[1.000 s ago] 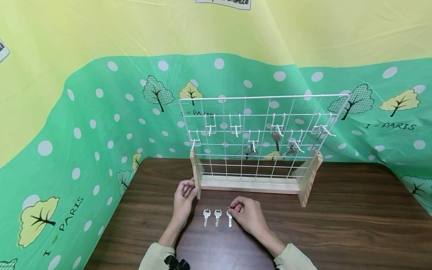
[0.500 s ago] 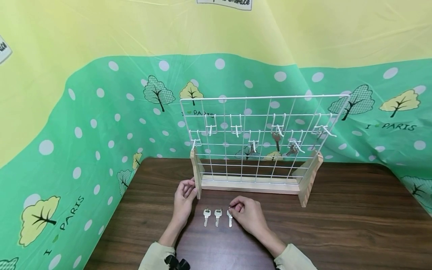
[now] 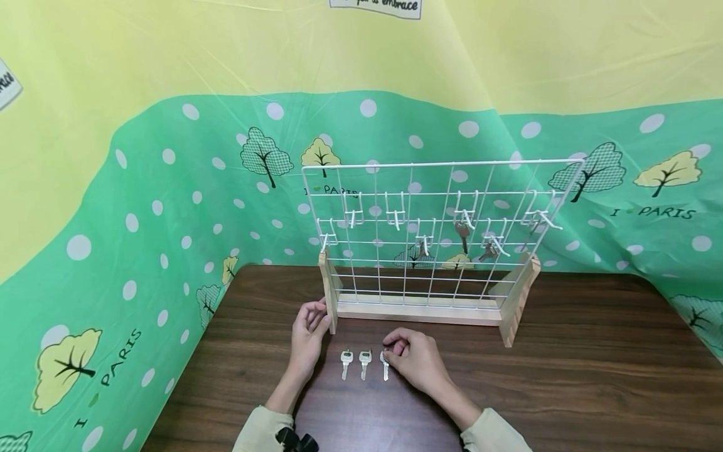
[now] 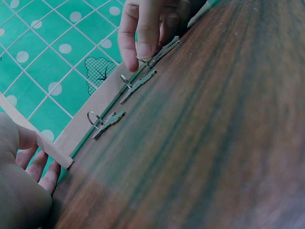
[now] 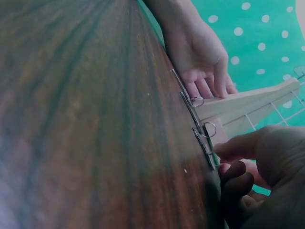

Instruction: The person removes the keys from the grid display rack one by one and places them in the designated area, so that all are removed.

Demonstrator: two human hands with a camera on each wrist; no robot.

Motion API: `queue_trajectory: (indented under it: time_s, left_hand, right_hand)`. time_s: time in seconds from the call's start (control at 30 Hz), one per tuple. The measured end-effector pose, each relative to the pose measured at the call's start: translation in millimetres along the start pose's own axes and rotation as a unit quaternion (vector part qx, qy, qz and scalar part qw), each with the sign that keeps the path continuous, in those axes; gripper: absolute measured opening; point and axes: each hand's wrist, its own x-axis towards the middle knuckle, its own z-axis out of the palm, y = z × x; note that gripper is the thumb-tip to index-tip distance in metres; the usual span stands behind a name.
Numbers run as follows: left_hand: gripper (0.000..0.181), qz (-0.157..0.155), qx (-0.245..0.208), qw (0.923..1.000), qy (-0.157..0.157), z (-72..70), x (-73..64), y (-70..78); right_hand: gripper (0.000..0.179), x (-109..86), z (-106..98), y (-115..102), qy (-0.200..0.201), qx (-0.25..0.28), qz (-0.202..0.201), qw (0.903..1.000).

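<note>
Three silver keys with small rings lie in a row on the brown table: a left key (image 3: 347,364), a middle key (image 3: 364,364) and a right key (image 3: 386,369). My right hand (image 3: 417,360) pinches the right key at its ring end, thumb and forefinger together; the blade still lies along the tabletop. At the far left of the row, my left hand (image 3: 307,336) grips the wooden side panel (image 3: 329,295) of a white wire grid rack (image 3: 418,307). In the left wrist view its thumb lies against the panel and the other fingers (image 4: 38,167) reach behind.
Several white hooks, among them a left hook (image 3: 353,218) and a middle hook (image 3: 396,217), sit on the grid. Keys hang on some hooks at the right, such as a hanging key (image 3: 462,233). A green and yellow printed cloth (image 3: 169,157) surrounds the table (image 3: 593,364).
</note>
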Motion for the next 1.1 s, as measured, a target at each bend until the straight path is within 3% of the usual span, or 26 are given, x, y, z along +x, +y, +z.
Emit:
queue_trajectory:
  time_s: [0.33, 0.67, 1.1]
  left_hand:
    - [0.019, -0.002, -0.008, 1.0, -0.002, -0.1, 0.0, 0.1]
    - [0.018, -0.003, -0.006, 1.0, -0.003, -0.1, -0.1, -0.1]
    - [0.015, 0.029, 0.002, 0.9996, -0.003, -0.7, 0.2, -4.8]
  right_hand:
    - [0.023, -0.2, -5, -7, -0.012, 0.006, -0.007, 0.9999]
    - [0.019, 5.2, -15, -16, 0.032, 0.016, -0.018, 0.9992]
    - [0.015, 11.6, -32, -35, 0.092, 0.075, -0.042, 0.992]
